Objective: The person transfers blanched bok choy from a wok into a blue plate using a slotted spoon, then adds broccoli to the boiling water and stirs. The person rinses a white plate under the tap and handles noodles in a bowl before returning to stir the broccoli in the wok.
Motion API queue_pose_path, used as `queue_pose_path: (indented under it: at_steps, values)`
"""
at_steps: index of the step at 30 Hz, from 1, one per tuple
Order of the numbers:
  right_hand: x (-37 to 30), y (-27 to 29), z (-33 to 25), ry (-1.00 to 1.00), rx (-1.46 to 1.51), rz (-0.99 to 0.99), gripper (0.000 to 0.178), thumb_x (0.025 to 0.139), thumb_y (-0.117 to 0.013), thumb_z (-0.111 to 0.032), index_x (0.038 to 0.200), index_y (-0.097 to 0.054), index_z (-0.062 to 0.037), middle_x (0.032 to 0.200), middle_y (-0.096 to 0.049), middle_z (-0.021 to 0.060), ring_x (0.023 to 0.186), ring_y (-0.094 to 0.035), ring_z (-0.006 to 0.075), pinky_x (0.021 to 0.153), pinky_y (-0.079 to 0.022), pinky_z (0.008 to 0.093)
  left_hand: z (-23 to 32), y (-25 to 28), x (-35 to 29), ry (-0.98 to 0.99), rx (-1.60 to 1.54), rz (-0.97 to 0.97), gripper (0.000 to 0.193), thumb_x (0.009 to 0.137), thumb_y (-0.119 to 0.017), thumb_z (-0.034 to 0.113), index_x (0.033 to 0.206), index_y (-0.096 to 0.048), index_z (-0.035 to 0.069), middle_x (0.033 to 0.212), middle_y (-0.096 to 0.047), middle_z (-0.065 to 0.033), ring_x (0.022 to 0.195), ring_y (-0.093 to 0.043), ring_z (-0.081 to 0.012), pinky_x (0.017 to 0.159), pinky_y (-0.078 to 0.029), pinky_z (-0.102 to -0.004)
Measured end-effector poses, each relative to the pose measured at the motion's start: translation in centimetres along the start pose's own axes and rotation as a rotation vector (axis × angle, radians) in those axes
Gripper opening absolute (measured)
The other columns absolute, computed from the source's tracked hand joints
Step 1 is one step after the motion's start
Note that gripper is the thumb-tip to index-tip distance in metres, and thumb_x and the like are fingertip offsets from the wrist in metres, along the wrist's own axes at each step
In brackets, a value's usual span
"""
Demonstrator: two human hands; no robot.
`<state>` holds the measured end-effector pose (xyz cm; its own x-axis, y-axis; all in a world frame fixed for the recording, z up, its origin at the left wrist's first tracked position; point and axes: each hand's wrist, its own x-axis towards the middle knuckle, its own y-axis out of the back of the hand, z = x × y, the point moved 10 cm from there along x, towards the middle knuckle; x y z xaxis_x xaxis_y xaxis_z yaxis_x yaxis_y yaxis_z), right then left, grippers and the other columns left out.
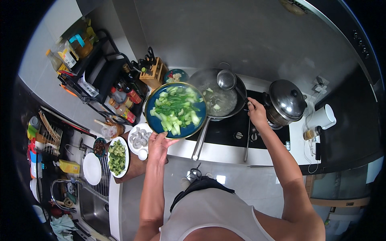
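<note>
My left hand (158,145) grips the near rim of a blue plate (151,119) with a gold edge. Chopped green leafy vegetables (177,110), with pale stalks, lie on it. The plate covers part of the left side of a wok (238,105), where a few pale green pieces sit in steaming liquid. My right hand (256,112), right of the wok, is closed round the dark handle of a skimmer (226,79). The skimmer's perforated bowl hangs over the wok's far side. A long metal wok handle (201,138) points toward me.
A lidded pot (286,100) stands on the cooktop's right; a white jug (321,117) is beyond it. At left are a plate of chopped green vegetable (125,165), a plate of shrimp (132,148), a knife block (155,74), a bottle rack (120,66) and a sink (86,205).
</note>
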<state>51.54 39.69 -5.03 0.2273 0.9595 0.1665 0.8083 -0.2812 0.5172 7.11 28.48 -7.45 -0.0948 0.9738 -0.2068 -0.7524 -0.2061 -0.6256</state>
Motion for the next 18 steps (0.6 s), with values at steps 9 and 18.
queue_pose_path:
  at_steps: [9,18]
  values:
    - [0.9,-6.5,0.8,-0.125,0.071,-0.122,0.032,0.099,-0.055,-0.018,0.126,-0.064,-0.0041,0.099,-0.070,0.0164,0.084,-0.066,0.0264,0.076,-0.052,0.0360,1.2,2.1,-2.1,-0.037,0.004,0.088,0.033,0.092,-0.052,-0.002,0.124,-0.053,-0.007,0.118,-0.065,-0.0252,0.095,-0.072,-0.0374,0.077,-0.065,-0.0482]
    - [-5.9,-8.2,-2.2,-0.671,0.589,-0.494,0.033,0.103,-0.047,-0.015,0.135,-0.053,-0.0089,0.069,-0.052,0.0027,0.047,-0.035,0.0061,0.039,-0.027,0.0221,1.4,3.7,-2.8,-0.069,0.010,0.125,0.028,0.092,-0.055,-0.001,0.117,-0.055,-0.012,0.110,-0.067,-0.0263,0.093,-0.072,-0.0370,0.077,-0.065,-0.0482]
